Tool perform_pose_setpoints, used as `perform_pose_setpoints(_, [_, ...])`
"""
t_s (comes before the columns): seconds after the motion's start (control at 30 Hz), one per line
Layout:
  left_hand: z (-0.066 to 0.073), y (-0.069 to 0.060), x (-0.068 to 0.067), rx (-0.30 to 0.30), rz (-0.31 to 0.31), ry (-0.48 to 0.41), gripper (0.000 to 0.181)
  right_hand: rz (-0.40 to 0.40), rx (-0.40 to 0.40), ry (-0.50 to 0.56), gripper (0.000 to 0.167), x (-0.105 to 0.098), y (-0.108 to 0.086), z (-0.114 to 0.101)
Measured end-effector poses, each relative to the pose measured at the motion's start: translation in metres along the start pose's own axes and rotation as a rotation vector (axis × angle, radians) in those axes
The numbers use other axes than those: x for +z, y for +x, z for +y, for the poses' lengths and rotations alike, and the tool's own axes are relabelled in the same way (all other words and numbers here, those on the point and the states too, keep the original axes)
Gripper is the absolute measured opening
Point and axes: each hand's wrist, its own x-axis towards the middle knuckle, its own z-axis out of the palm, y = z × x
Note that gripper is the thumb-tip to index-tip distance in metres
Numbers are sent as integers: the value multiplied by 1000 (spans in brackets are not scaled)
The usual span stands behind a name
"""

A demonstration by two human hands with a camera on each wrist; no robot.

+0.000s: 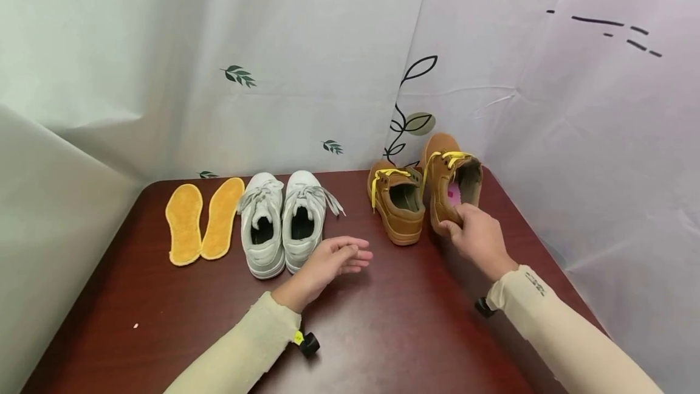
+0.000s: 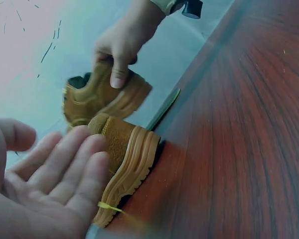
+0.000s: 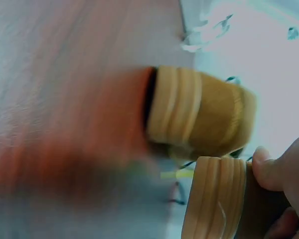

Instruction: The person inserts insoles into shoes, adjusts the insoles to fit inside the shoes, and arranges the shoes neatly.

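My right hand (image 1: 481, 239) grips the heel of a brown shoe (image 1: 442, 196) with yellow laces, thumb outside and fingers over the rim. This shoe is lifted off the table in the left wrist view, and something pink shows inside it. Its mate, another brown shoe (image 1: 403, 208), stands on the table just to the left, toe toward the wall. My left hand (image 1: 330, 263) is held over the table, palm turned to the right, fingers nearly straight and holding nothing. It is nearest the white sneakers (image 1: 302, 233). In the left wrist view the left hand's fingers (image 2: 74, 174) partly cover the standing shoe.
A pair of yellow insoles (image 1: 185, 224) lies flat at the far left of the dark red table (image 1: 350, 345), beside the sneakers. A pale patterned curtain (image 1: 306, 65) rises behind the table and along both sides. A small white scrap (image 1: 136, 326) lies at the front left.
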Motion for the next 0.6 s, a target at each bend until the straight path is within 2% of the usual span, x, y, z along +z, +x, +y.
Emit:
perform_pose_setpoints(0.2, [9,2,4,74,78,-14,31,108,-92,-24,38,-20,-8,-22])
perform_pose_setpoints(0.33, [16,2,6,83,79,-21,32,177,-186,-34,36,-29,-14,-39])
perform_pose_setpoints(0.47, [20,2,9,88,73,-40,34,236,-301,-54,41,-32,-23,-54])
perform_pose_setpoints(0.6, [25,3,14,97,14,-24,41,305,-434,-64,42,-32,-32,-68])
